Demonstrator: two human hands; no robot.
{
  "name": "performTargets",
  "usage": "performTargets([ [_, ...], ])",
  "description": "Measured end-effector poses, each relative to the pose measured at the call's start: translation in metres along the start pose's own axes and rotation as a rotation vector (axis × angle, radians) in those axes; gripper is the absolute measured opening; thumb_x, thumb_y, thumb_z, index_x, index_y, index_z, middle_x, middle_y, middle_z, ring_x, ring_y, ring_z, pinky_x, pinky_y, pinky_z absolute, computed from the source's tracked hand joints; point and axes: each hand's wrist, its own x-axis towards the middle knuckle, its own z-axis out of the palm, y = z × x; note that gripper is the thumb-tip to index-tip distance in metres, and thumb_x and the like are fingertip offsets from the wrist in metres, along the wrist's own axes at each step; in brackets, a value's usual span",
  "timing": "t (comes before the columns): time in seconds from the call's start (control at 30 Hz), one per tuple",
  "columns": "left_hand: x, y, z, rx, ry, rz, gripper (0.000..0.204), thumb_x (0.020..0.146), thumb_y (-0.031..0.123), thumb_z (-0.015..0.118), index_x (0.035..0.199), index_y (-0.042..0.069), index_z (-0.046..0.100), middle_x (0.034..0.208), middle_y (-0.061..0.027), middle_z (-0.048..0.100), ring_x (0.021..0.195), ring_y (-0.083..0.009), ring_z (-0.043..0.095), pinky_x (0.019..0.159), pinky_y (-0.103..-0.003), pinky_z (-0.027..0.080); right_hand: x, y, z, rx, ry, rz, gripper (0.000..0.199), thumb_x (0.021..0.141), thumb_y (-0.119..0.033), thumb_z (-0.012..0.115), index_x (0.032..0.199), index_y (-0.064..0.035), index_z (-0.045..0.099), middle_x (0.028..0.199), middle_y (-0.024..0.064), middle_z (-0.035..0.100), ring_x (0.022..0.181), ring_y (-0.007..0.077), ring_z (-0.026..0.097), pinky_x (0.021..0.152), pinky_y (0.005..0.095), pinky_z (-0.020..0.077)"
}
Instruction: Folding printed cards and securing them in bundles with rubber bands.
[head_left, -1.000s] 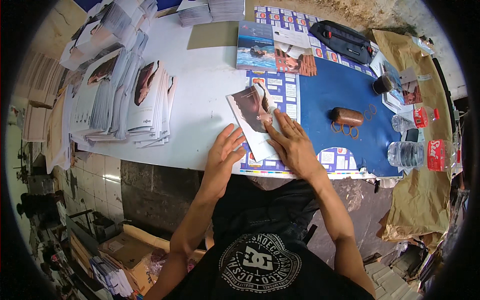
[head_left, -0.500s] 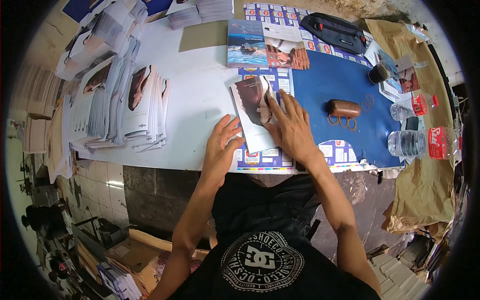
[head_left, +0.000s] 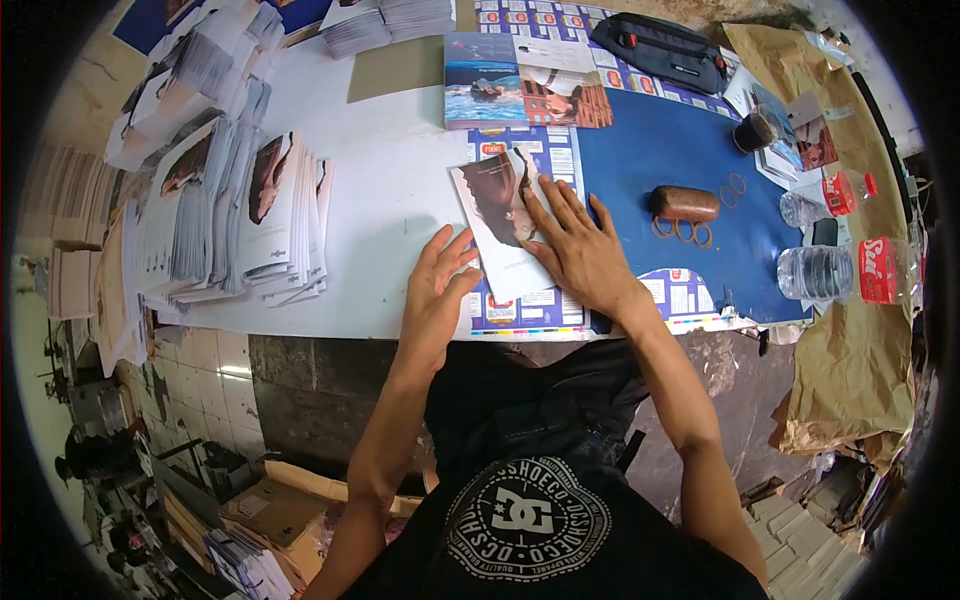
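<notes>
A folded brochure (head_left: pixel 492 212) with a photo of a person on its cover lies slightly tilted on a printed sheet (head_left: pixel 484 318) at the table's front. Across its right side rests my right hand (head_left: pixel 585 255), fingers stretched out and flat on the cover. My left hand (head_left: pixel 432 290) is beside the brochure's lower left edge, thumb and fingers apart and nothing in its grasp. Whether its fingertips touch the paper edge I cannot tell. Beyond the brochure lies a pile of colourful booklets (head_left: pixel 484 92).
Leaning stacks of similar brochures (head_left: pixel 270 205) fill the left side. On the blue right part are a brown cylindrical block (head_left: pixel 685 203), rubber bands (head_left: pixel 694 235), a dark cup (head_left: pixel 752 132) and plastic bottles (head_left: pixel 816 274). A black pouch (head_left: pixel 662 52) lies at the back.
My right hand has slid slightly down and flattened on the brochure. The left hand stays close to its left edge. The whole view has shifted a little.
</notes>
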Motion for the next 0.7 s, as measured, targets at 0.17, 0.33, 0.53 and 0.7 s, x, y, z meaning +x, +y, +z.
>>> performTargets([
  [0.17, 0.000, 0.000, 0.001, 0.017, 0.001, -0.006, 0.066, 0.097, -0.003, 0.053, 0.158, -0.010, 0.027, 0.158, -0.0286, 0.043, 0.146, -0.0350, 0.044, 0.121, -0.044, 0.037, 0.000, -0.004, -0.001, -0.015, 0.008, 0.022, 0.061, 0.107, -0.042, 0.051, 0.161, -0.0144, 0.040, 0.168, 0.0121, 0.035, 0.153, 0.0311, 0.037, 0.123, 0.0561, 0.0277],
  [0.33, 0.001, -0.002, -0.001, 0.036, -0.003, 0.000, 0.066, 0.097, -0.002, 0.054, 0.158, -0.010, 0.028, 0.159, -0.0287, 0.042, 0.146, -0.0349, 0.044, 0.121, -0.044, 0.038, 0.000, -0.002, 0.001, -0.012, 0.018, 0.003, 0.060, 0.107, -0.042, 0.050, 0.160, -0.0145, 0.041, 0.168, 0.0119, 0.035, 0.153, 0.0308, 0.037, 0.123, 0.0560, 0.0275],
  [0.53, 0.001, -0.004, 0.000, 0.017, -0.002, -0.002, 0.067, 0.098, -0.001, 0.057, 0.158, -0.008, 0.029, 0.158, -0.0268, 0.044, 0.146, -0.0333, 0.045, 0.120, -0.043, 0.039, -0.001, -0.002, 0.000, -0.014, 0.008, 0.005, 0.060, 0.107, -0.042, 0.050, 0.160, -0.0145, 0.041, 0.168, 0.0117, 0.035, 0.153, 0.0306, 0.037, 0.123, 0.0560, 0.0271],
  [0.7, 0.016, -0.016, 0.004, 0.852, 0.024, 0.760, 0.064, 0.096, 0.006, 0.068, 0.153, -0.004, 0.041, 0.153, -0.0275, 0.047, 0.144, -0.0428, 0.044, 0.117, -0.049, 0.039, 0.001, -0.004, 0.000, -0.019, 0.017, 0.001, 0.060, 0.107, -0.042, 0.050, 0.160, -0.0145, 0.041, 0.168, 0.0121, 0.036, 0.152, 0.0309, 0.038, 0.123, 0.0563, 0.0273],
])
